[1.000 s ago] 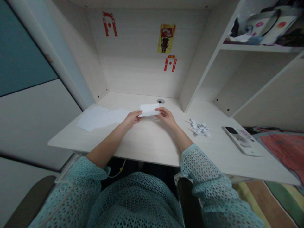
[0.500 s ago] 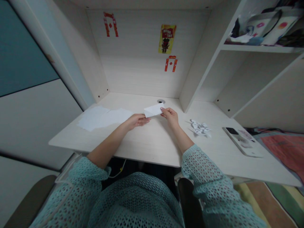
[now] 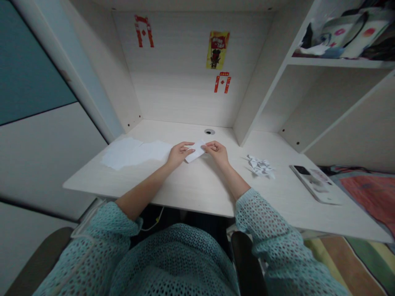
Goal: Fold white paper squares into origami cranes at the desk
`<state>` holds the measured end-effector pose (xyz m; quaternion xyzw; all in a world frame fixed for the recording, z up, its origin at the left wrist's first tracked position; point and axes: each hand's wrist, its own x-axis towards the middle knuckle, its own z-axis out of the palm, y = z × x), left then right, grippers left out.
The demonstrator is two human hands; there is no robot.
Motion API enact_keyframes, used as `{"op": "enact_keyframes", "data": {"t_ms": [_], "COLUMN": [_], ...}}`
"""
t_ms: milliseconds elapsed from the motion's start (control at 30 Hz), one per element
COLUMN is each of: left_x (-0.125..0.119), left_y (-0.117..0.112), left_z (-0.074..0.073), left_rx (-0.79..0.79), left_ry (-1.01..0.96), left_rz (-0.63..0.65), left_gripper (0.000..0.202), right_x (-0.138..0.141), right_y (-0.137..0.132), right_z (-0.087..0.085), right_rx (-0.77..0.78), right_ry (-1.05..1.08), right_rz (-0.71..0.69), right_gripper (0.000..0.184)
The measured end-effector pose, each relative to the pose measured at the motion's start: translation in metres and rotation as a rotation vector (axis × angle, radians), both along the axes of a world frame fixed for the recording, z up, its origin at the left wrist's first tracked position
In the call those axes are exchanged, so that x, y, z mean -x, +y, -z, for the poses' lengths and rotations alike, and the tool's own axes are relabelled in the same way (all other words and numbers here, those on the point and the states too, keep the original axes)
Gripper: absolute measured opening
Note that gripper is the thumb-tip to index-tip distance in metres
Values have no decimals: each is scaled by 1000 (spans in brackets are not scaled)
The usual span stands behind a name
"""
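A small folded white paper lies low over the pale desk, tilted, between my two hands. My left hand pinches its left end with fingers curled over it. My right hand grips the right end with bent fingers. Both forearms reach forward from teal knitted sleeves.
Loose white sheets lie on the desk to the left. A pile of folded paper pieces sits to the right, and a phone on a white pad beyond it. A cable hole is at the back. Shelves rise on the right.
The paper has come down from a raised, flat hold to near the desk surface and looks smaller and more tilted. Both hands have closed in on it.
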<state>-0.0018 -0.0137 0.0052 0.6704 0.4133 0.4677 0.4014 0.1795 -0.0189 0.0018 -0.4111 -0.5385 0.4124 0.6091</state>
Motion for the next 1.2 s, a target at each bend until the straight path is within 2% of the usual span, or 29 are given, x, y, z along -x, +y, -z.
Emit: {"op": "enact_keyframes", "data": {"t_ms": [200,400,567,767,867,1100,1200], "left_x": [1,-4,-7,-6,-6,-7,-7], "left_y": [3,-6,-8,-9,-7,-3,-4], "left_z": [2,-2,-3,-3,0,3,3], "left_rx": [8,-115,-37,-102,-81,-48,-38], "left_ry": [-24,-22,-71,-53,-75,-134,-130], "left_rz": [-20,-67,-77,-110,-120,-110,-133], "left_gripper": [45,37,36,31,34,39,37], "right_x": [-3,-2,0,4,5,4,6], "right_y": [5,3,2,0,0,2,-2], "right_z": [5,4,3,1,1,3,1], "right_rx": [11,-31,-28,-75,-82,-51,-22], "right_ry": [64,46,40,54,77,82,94], "right_rz": [-61,-14,54,82,61,69,64], "right_gripper": [42,45,42,38,36,43,54]}}
